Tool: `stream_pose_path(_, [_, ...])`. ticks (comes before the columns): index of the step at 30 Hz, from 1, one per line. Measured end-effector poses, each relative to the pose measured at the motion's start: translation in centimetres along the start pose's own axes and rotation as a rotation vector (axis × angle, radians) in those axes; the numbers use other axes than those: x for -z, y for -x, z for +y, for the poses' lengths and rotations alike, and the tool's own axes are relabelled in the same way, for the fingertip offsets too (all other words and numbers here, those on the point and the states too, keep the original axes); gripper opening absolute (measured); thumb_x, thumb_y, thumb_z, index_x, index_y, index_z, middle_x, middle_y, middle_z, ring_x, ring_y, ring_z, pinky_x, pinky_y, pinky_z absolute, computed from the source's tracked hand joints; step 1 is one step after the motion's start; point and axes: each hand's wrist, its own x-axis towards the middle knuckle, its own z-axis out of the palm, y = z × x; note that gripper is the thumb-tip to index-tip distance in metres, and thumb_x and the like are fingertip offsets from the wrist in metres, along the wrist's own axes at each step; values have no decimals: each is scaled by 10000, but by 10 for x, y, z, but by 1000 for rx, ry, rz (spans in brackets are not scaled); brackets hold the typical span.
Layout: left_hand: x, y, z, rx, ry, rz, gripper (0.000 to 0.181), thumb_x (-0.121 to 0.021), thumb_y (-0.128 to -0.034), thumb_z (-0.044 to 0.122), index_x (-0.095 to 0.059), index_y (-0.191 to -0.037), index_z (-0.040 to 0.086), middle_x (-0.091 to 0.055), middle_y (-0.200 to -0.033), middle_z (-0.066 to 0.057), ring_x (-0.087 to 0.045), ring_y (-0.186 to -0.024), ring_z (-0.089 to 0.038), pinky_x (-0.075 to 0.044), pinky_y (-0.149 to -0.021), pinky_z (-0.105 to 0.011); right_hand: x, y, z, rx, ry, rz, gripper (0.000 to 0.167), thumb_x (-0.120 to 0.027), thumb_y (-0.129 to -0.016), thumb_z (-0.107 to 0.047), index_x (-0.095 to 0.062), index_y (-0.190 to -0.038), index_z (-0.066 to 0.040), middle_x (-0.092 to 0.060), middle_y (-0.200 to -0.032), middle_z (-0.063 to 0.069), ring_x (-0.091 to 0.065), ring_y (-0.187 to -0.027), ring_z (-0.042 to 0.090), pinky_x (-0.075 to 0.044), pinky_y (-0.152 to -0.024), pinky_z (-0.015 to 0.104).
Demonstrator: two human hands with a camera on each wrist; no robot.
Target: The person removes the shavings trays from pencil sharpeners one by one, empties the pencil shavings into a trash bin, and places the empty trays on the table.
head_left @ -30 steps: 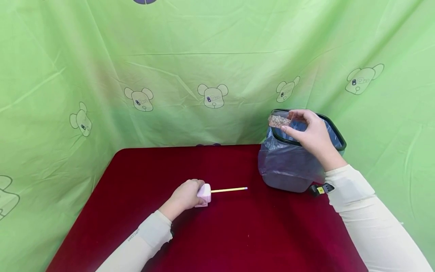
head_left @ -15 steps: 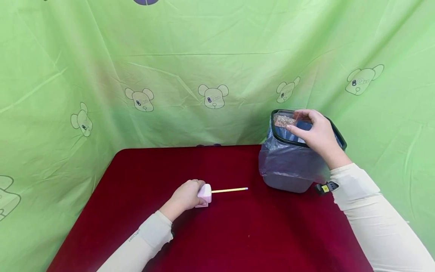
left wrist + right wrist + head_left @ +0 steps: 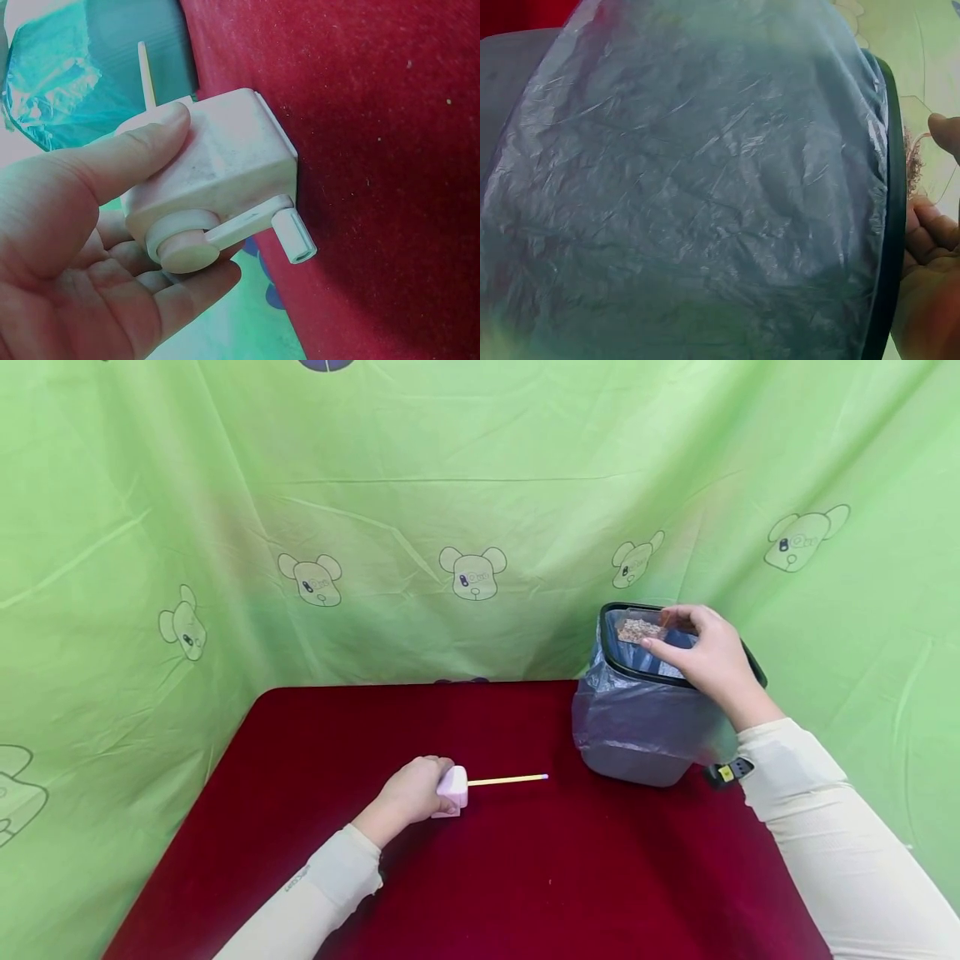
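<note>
Take the bin (image 3: 633, 767) as datum. Find the clear tray (image 3: 643, 617) over its mouth, near the left rim, with loose shavings (image 3: 639, 631) inside, pinched at the end away from that rim between thumb and fingers (image 3: 681, 613) of the right hand (image 3: 712, 652). Expect a light, stiff, probably plastic part, smooth enough to slip and liable to crack under a hard squeeze. Hold by the walls at one end, clear of the shavings; tilt with care, as likely to spill. Find the pink sharpener (image 3: 452, 789) on the worktop (image 3: 337, 727), left of the bin, held by the curled thumb and fingers of the left hand (image 3: 411, 789). Expect a rigid, compact housing of modest weight. Hold by the body, avoiding the crank (image 3: 247, 223) and the slender pencil (image 3: 510, 779) pointing towards the bin
</note>
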Motion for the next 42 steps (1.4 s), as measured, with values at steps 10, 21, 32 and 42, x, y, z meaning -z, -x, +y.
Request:
stream_pose_path(10, [1,-1,0,0,3,-1,627,-928,-750,239,-665,-1292,63,-713,-1159,-87,-667,-1006,-243,-560,-915,-413,-1,-1,4,10,10,-7,554,-773,-893,-450,-638,-1268,-65,-610,-1260,141,-548,-1222,354,-394,-1048,533])
stream_pose_path(21, [1,-2,-1,-6,-9,4,643,-932,-740,252,-666,-1293,60,-713,-1160,-86,-671,-1015,-247,-560,-912,-405,3,-7,6,43,61,-29,566,-768,-895,-439,-637,-1256,-24,-602,-1255,178,-544,-1208,383,-390,-1025,551])
stream_pose_path(32, [0,0,0,1,0,-1,623,-925,-750,223,-671,-1294,56,-715,-1156,-94,-669,-1005,-242,-562,-909,-404,4,-9,11,69,129,-66,605,-752,-905,-441,-614,-1284,11,-596,-1256,211,-530,-1202,401,-386,-1031,598])
stream_pose_path(42, [0,0,1,-4,-2,5,615,-929,-734,205,-679,-1278,63,-716,-1136,-90,-666,-984,-231,-560,-891,-394,9,-11,15,63,168,-92,643,-759,-900,-439,-587,-1307,28,-574,-1280,242,-512,-1224,428,-375,-1046,617])
